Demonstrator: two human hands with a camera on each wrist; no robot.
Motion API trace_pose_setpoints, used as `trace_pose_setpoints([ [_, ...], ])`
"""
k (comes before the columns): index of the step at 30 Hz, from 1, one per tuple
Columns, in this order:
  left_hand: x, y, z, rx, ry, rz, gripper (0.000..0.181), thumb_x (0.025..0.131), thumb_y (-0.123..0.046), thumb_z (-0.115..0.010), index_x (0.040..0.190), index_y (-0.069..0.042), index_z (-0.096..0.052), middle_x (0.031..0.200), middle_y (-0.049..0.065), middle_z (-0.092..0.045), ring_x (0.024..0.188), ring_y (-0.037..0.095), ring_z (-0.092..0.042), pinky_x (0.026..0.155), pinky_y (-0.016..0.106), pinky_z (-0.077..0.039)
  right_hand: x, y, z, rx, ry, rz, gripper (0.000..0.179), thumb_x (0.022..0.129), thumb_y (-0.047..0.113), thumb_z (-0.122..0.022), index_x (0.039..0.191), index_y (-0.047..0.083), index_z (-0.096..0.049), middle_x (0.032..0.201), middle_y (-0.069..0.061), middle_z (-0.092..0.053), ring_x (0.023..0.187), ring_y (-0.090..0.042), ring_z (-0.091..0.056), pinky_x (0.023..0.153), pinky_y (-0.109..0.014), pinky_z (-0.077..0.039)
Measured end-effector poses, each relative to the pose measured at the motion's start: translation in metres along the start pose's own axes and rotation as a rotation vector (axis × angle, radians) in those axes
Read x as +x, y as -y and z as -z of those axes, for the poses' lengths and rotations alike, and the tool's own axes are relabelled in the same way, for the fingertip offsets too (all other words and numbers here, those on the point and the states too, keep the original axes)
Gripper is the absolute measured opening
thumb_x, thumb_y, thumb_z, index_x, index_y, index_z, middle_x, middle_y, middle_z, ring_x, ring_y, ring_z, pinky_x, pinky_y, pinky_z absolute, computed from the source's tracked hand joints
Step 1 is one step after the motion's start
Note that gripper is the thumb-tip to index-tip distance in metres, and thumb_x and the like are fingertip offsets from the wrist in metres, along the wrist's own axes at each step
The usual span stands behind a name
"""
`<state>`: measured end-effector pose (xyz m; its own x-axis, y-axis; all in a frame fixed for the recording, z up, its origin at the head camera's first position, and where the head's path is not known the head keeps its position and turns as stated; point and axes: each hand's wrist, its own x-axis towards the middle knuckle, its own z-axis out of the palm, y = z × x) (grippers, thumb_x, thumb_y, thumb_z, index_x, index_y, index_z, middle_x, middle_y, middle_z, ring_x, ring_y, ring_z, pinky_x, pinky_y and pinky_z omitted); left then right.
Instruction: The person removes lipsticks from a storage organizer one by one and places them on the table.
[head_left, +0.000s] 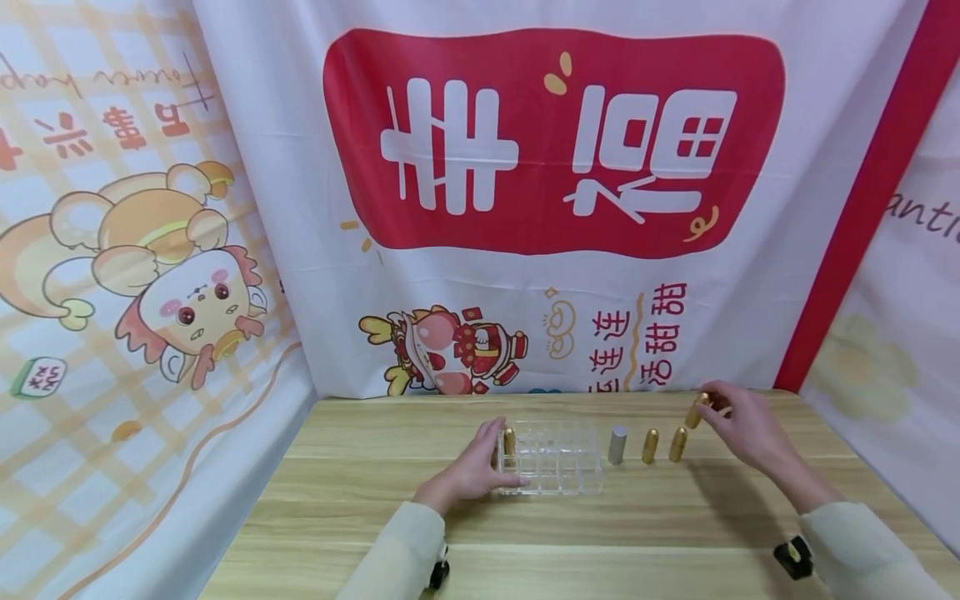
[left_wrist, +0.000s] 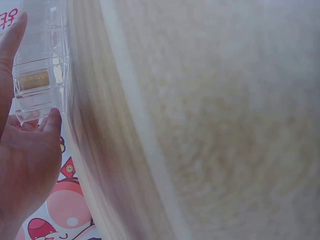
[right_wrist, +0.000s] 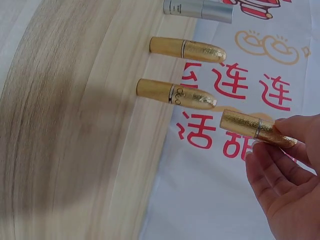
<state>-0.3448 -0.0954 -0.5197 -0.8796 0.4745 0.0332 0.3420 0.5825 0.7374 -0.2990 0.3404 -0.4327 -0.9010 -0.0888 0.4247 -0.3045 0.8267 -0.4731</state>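
Observation:
My left hand (head_left: 477, 467) grips the left end of a clear compartmented lipstick organizer (head_left: 560, 477), thumb at the front and fingers toward the back. One gold lipstick (head_left: 510, 442) stands in a compartment at that end; in the left wrist view it shows through the clear wall. On the right, my right hand (head_left: 744, 425) pinches another gold lipstick (right_wrist: 241, 124) by its rounded cap, between thumb and fingers. It is raised above the table, base slanting down. Two gold lipsticks, a nearer one (head_left: 678, 444) and a farther one (head_left: 650, 446), stand upright between hand and organizer.
A silver tube (head_left: 617, 446) stands upright just right of the organizer, in line with the gold lipsticks. The wooden table (head_left: 555, 558) ends at a printed cloth (head_left: 555, 275) hanging behind it. More printed cloth (head_left: 150, 467) hangs along the left side.

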Motion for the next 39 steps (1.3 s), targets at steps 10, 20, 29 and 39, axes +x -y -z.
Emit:
trace_pose_setpoints([
  [10,0.000,-0.001,0.001,-0.007,-0.006,-0.005,0.117,0.080,-0.044,-0.087,0.165,-0.010,-0.014,0.167,0.015,-0.020,0.153,0.034,-0.023,0.125,0.051,-0.022,-0.004,-0.017,-0.002,-0.033,-0.040,0.041,0.003,0.093,0.004,-0.070,0.093,0.001,-0.071,0.086,-0.006,-0.070,0.080,-0.023,-0.065,0.066,-0.038,-0.057],
  [20,0.000,-0.001,0.001,0.002,-0.004,0.002,0.117,0.080,-0.045,-0.087,0.165,-0.010,-0.014,0.168,0.015,-0.019,0.154,0.035,-0.022,0.125,0.051,-0.022,-0.010,-0.032,-0.014,-0.030,-0.022,0.028,0.005,0.089,0.002,-0.073,0.091,0.004,-0.070,0.084,-0.005,-0.070,0.077,-0.021,-0.064,0.065,-0.038,-0.055],
  [29,0.001,-0.001,0.000,0.005,-0.009,0.000,0.117,0.080,-0.045,-0.087,0.165,-0.010,-0.014,0.168,0.015,-0.019,0.154,0.034,-0.022,0.125,0.051,-0.023,-0.013,-0.045,-0.025,-0.038,-0.015,0.035,0.008,0.086,0.001,-0.075,0.092,0.001,-0.071,0.081,-0.005,-0.070,0.075,-0.019,-0.063,0.066,-0.036,-0.054],
  [39,0.001,0.000,0.000,0.005,-0.008,-0.004,0.117,0.080,-0.045,-0.087,0.164,-0.010,-0.014,0.167,0.015,-0.020,0.153,0.034,-0.022,0.125,0.051,-0.023,-0.015,-0.053,-0.034,-0.055,0.007,0.068,0.009,0.084,-0.001,-0.076,0.086,0.003,-0.069,0.077,-0.002,-0.067,0.071,-0.014,-0.059,0.060,-0.030,-0.052],
])
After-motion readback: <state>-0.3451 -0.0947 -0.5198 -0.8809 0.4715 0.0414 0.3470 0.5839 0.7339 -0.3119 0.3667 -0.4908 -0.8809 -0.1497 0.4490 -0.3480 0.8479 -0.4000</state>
